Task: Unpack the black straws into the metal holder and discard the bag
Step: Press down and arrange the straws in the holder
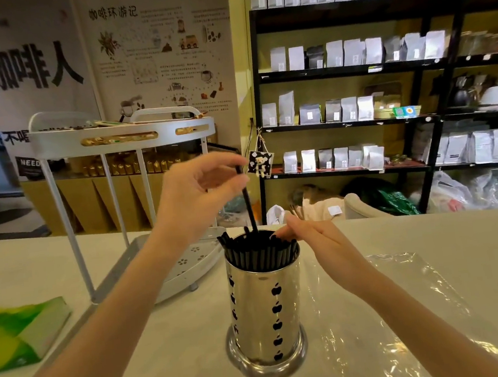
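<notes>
Above metal holder (264, 302), left grip (202, 189) pinching one straw (247, 199), right grip (310, 235) loose, touching straws (258, 252)

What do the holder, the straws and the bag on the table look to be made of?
Holder: polished metal, likely stainless steel; its mirror-like wall reflects the room and has apple-shaped cutouts.
Straws: matte black with no shine, plastic or paper, can't tell which. The left hand pinches one.
Bag: thin clear plastic film, crinkled and glossy, with the table showing through.
</notes>
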Demonstrator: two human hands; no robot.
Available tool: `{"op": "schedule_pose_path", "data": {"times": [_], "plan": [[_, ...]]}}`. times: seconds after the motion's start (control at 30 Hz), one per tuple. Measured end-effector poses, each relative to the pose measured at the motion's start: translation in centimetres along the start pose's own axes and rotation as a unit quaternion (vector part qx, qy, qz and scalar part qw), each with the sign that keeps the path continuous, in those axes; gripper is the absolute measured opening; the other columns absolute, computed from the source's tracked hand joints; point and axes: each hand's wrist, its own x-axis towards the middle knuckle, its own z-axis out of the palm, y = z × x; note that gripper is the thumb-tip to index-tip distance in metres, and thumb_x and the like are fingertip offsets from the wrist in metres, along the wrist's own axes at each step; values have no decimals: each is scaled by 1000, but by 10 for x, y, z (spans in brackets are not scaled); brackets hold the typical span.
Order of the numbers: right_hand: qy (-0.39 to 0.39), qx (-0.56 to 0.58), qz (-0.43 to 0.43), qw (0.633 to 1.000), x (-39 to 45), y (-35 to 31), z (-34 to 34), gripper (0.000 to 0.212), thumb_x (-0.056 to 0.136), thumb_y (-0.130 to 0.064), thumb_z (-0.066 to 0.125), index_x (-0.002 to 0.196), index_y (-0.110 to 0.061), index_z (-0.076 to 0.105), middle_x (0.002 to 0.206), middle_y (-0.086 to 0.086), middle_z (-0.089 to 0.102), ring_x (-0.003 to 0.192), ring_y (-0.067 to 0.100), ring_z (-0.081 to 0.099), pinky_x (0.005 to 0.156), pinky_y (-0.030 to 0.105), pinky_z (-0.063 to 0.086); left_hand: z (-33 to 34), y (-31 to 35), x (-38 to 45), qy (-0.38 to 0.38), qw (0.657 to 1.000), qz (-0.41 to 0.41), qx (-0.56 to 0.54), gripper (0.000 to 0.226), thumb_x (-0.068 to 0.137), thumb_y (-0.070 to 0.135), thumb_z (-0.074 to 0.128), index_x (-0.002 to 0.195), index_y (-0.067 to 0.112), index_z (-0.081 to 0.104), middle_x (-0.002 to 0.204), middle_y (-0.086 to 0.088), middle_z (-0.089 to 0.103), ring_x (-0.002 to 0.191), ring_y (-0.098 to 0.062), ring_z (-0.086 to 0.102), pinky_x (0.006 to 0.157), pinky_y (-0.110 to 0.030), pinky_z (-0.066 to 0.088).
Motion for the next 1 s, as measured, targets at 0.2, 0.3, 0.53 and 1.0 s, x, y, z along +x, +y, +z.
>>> {"op": "schedule_pose_path", "data": {"times": [0.2, 0.3, 0.53, 1.0], "plan": [[8, 20, -28, 999, -8, -1, 0, 38, 90, -48, 36, 73, -42, 69, 77, -32, 69, 84, -15, 59, 70, -9, 32, 13, -13, -22, -112, 992, -24, 47, 17, 77, 25, 58, 90, 35, 63, 81, 17, 66, 81, 6, 61, 69, -6, 48], [-20, 13, -50, 998, -13, -1, -1, 35, 89, -37, 33, 87, -39, 69, 86, -25, 71, 90, -9, 60, 74, -3, 38, 15, -16, -30, -140, 988, -35, 52, 15, 81, 26, 54, 86, 37, 61, 81, 22, 62, 90, 10, 56, 67, -6, 47], [48, -50, -112, 991, -24, 2, -4, 29, 78, -10, 70, 97, -31, 67, 94, -10, 72, 92, 2, 64, 83, 11, 47, 13, -16, -41, -169, 984, -47, 26, 55, 70, 63, 35, 91, 26, 69, 79, 4, 69, 81, -4, 58, 61, -12, 49], [107, -36, -174, 978, -8, -41, -28, 19, 85, -22, 56, 96, -34, 66, 83, -22, 73, 84, 1, 67, 73, 13, 51, 16, -10, -36, -148, 988, -45, -2, 23, 86, 41, 44, 104, 41, 58, 95, 29, 60, 98, 15, 52, 79, -4, 43]]}}
